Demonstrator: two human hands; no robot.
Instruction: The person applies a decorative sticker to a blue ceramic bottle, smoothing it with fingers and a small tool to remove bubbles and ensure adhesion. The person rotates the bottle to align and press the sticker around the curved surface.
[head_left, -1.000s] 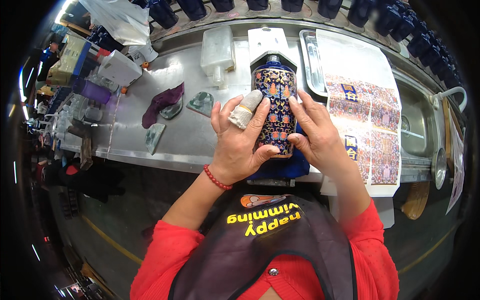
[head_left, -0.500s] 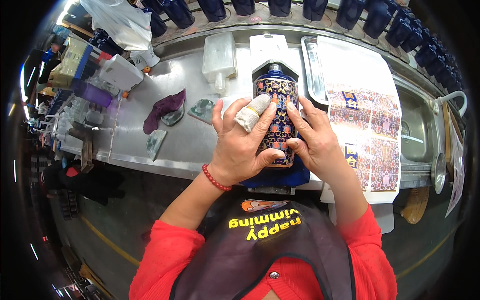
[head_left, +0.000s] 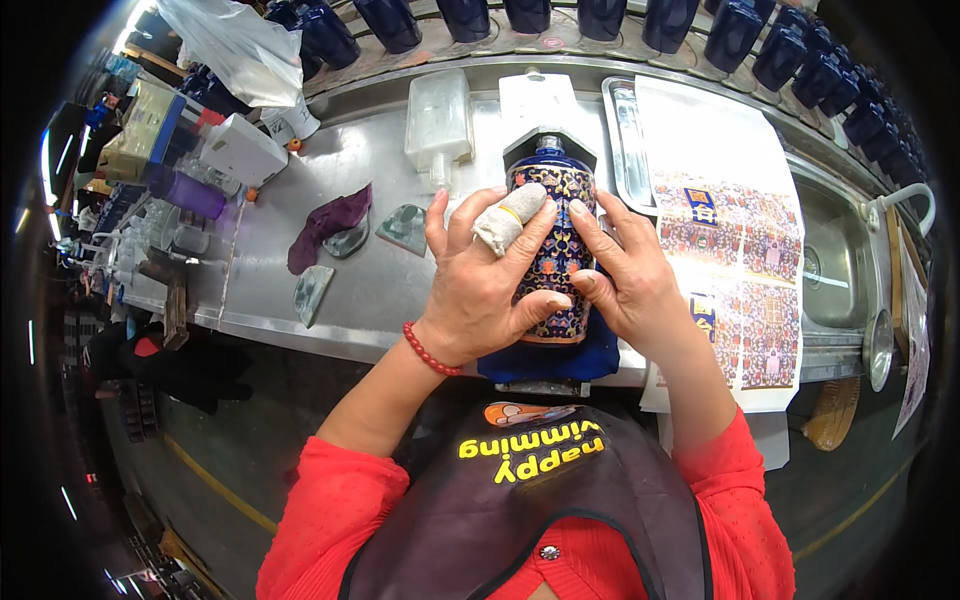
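Note:
A dark blue glass bottle [head_left: 566,258] with a gold-and-red floral transfer lies in front of me, its neck pointing away. My left hand [head_left: 478,290] is open, with fingers spread and fingertips and thumb laid on the bottle's left side and middle. On one finger of that hand is a pale cloth finger cover [head_left: 510,218] with a yellow band. From the other side, my right hand [head_left: 637,282] is open too, its index finger and thumb pressing the patterned surface. A blue cloth [head_left: 545,367] lies beneath the bottle's base. A dark angular support [head_left: 519,147] shows around the neck end.
Printed transfer sheets [head_left: 727,250] and a metal tray [head_left: 627,140] lie at right, before a sink [head_left: 838,275]. Leftward are a clear empty bottle [head_left: 439,115], a purple cloth [head_left: 328,228] and greenish scraper pieces [head_left: 403,230]. Blue bottles [head_left: 600,15] line a conveyor behind.
The patterned bottle has slid slightly toward me and more blue cloth shows under it. Both hands stay on it with small finger shifts. The bottles behind have moved along the conveyor.

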